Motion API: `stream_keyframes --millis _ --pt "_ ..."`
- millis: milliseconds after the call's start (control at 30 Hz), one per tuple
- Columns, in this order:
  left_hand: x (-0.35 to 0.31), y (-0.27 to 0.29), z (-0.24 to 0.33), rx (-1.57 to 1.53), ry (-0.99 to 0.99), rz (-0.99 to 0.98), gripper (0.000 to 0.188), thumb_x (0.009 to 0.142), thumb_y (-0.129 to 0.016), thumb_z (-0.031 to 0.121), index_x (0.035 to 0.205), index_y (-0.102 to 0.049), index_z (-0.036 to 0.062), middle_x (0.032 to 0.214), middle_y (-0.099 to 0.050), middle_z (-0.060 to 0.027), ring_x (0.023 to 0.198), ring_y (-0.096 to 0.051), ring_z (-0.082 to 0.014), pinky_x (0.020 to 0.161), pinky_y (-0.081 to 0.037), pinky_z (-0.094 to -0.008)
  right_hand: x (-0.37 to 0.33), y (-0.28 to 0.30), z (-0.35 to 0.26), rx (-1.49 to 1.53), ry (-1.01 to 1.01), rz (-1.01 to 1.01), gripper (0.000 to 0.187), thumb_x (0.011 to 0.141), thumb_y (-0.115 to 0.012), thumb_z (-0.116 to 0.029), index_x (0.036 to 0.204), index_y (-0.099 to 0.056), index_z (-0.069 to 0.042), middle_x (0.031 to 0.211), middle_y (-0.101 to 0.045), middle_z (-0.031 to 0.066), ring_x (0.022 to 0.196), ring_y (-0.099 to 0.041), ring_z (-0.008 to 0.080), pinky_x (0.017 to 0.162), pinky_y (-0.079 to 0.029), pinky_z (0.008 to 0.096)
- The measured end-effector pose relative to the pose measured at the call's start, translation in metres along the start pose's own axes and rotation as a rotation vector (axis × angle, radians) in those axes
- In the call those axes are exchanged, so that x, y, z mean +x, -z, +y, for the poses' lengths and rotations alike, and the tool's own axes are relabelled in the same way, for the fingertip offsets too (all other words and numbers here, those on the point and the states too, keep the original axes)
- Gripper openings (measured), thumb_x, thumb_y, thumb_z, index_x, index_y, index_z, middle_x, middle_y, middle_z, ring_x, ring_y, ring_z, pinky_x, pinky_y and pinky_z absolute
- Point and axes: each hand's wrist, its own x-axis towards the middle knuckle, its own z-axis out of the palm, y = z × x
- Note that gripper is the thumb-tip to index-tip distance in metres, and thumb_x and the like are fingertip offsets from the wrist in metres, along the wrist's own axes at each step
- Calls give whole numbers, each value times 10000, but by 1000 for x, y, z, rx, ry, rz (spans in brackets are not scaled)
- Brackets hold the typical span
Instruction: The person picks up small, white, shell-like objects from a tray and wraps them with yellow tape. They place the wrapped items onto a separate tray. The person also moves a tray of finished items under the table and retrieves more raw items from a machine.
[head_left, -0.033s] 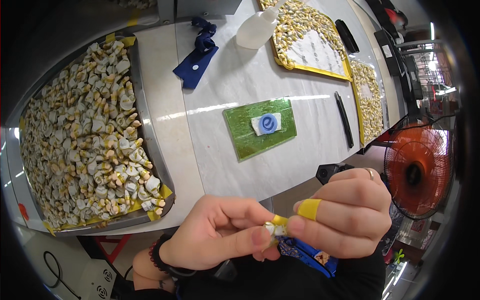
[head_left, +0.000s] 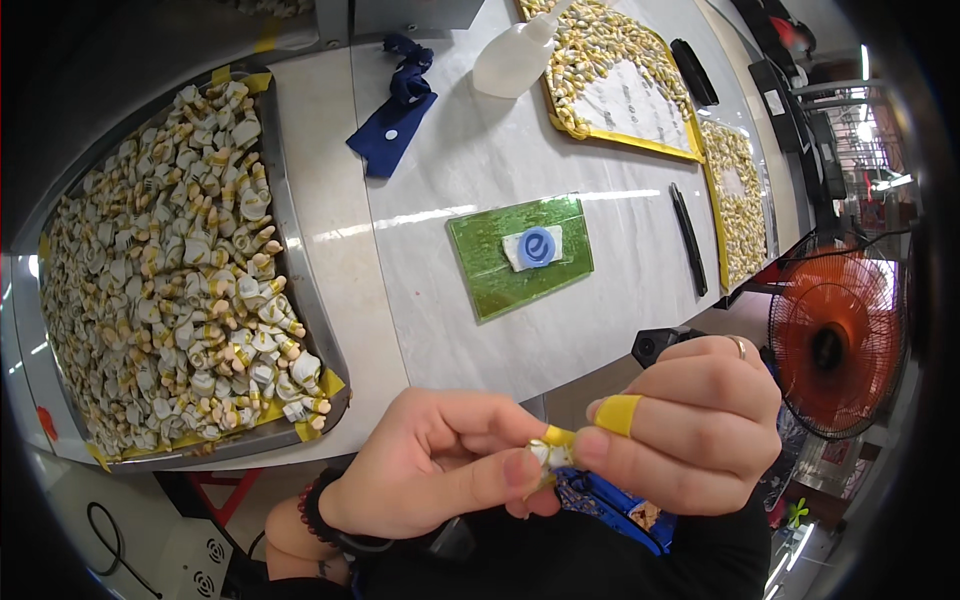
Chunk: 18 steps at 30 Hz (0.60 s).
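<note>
My left hand (head_left: 440, 465) pinches a small white-and-yellow figurine piece (head_left: 551, 456) between thumb and fingers, just off the table's near edge. A bit of yellow tape shows at its fingertip. My right hand (head_left: 690, 430) meets it from the other side, its thumb and forefinger pressed together at the piece's edge. Yellow tape wraps one of its fingers. Whatever lies between the right fingertips is hidden. Beyond the hands, a green glassy plate (head_left: 485, 285) lies on the table, bearing a white pad with a round blue piece (head_left: 536, 247) on top.
At left stands a metal tray (head_left: 300, 270) heaped with similar small white-and-yellow pieces. A squeeze bottle (head_left: 510, 65) and a dark blue cloth strip (head_left: 392, 135) lie farther back. Two yellow-edged trays (head_left: 630, 148) of small parts, a black pen-like tool (head_left: 688, 240) and an orange fan (head_left: 835, 345) are right.
</note>
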Motion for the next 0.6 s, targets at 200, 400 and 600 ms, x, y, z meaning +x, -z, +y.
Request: stream_keyframes --millis 200,400,600 --pt "0 -3 -3 53 -42 116 251 889 -595 118 1067 -572 -57 887 -668 -109 797 -621 -90 700 -481 -193 -4 -7 4 -37 7 48 183 660 -685 -95 838 -655 -65 705 -581 -3 591 -536 128 425 -402 203" --pt "4 -7 -13 379 -234 281 213 839 -651 77 997 -607 -60 847 -677 -91 772 -634 -84 689 -493 -193 -11 -9 7 -15 30 68 217 594 -676 -67 803 -660 -11 701 -572 33 587 -546 144 450 -428 210" --pt "7 -5 -12 1159 -585 488 177 767 -719 62 903 -644 -23 789 -677 -71 685 -637 -85 607 -502 -210 -16 -11 14 -15 0 26 246 564 -670 -31 805 -662 17 687 -567 55 578 -558 169 461 -449 236"
